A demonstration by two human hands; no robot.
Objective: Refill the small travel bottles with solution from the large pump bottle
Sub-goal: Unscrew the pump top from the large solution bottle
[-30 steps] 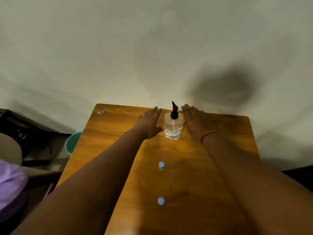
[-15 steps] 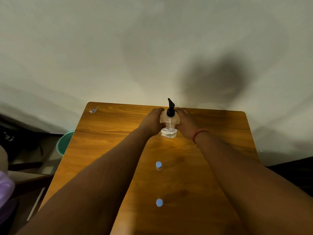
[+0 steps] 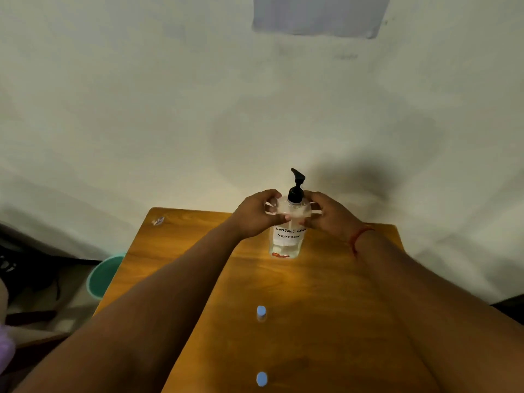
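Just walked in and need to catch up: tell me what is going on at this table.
A person is holding the large pump bottle with both hands, the left hand and the right hand gripping its shoulders from either side. Its handwritten label reads contact lens solution. It looks lifted just above the far part of the wooden table, though contact is hard to judge. Two small travel bottles with blue caps, the farther one and the nearer one, stand closed in a line nearer the person. No refilling has begun.

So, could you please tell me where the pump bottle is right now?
In the head view the pump bottle is gripped between both hands, left hand and right hand, over the wooden table's far end.
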